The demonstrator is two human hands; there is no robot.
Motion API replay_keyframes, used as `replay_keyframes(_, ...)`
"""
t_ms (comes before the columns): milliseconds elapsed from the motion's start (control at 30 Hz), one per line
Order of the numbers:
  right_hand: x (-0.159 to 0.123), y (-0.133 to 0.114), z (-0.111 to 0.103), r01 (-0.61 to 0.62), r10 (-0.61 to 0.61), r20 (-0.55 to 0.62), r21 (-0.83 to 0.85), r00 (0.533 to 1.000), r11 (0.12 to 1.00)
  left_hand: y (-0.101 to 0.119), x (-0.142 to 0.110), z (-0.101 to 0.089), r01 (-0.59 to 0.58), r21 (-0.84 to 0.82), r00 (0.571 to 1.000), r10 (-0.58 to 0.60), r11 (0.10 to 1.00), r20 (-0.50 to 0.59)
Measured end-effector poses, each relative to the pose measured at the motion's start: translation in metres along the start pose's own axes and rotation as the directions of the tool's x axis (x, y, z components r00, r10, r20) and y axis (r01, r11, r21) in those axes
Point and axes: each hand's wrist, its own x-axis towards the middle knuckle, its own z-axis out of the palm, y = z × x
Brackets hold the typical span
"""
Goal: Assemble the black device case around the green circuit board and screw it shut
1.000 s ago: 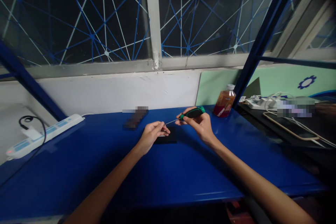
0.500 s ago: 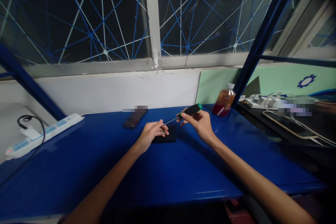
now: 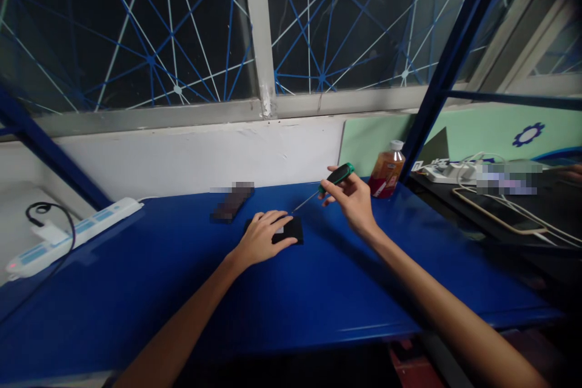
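Observation:
My right hand [image 3: 352, 200] grips a screwdriver [image 3: 339, 174] by its black and green handle. Its thin metal shaft slants down to the left, the tip near the far edge of a flat black object [image 3: 295, 233]. That object lies on the blue table, with a small grey patch showing on top; its kind I cannot make out. Over its left part my left hand [image 3: 266, 236] is spread, palm down, fingers apart, hiding much of it. Whether the screwdriver tip touches the black object cannot be told.
A blurred-out dark object [image 3: 233, 201] lies behind my left hand. At the right back stands a drink bottle [image 3: 387, 170]. A white power strip [image 3: 77, 236] with a plug runs along the left. To the right, a phone [image 3: 493, 211] and cables lie on a black surface.
My left hand has let go of the screwdriver's shaft end and come down flat over the black object. My right hand has shifted slightly right with the screwdriver, its shaft now steeper.

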Motion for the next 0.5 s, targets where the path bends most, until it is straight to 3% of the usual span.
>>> replay_keyframes(133, 0.002, 0.001, -0.002, 0.034, -0.036, -0.053, -0.035, 0.998, 0.999, -0.001, -0.001, 0.002, -0.013, 0.015, 0.999, 0.013, 1.000, 0.052)
replay_keyframes(500, 0.004, 0.013, -0.007, 0.039, -0.050, -0.075, -0.133, 0.996, 0.990, 0.001, -0.003, -0.009, -0.019, -0.072, 0.999, 0.021, 0.997, 0.033)
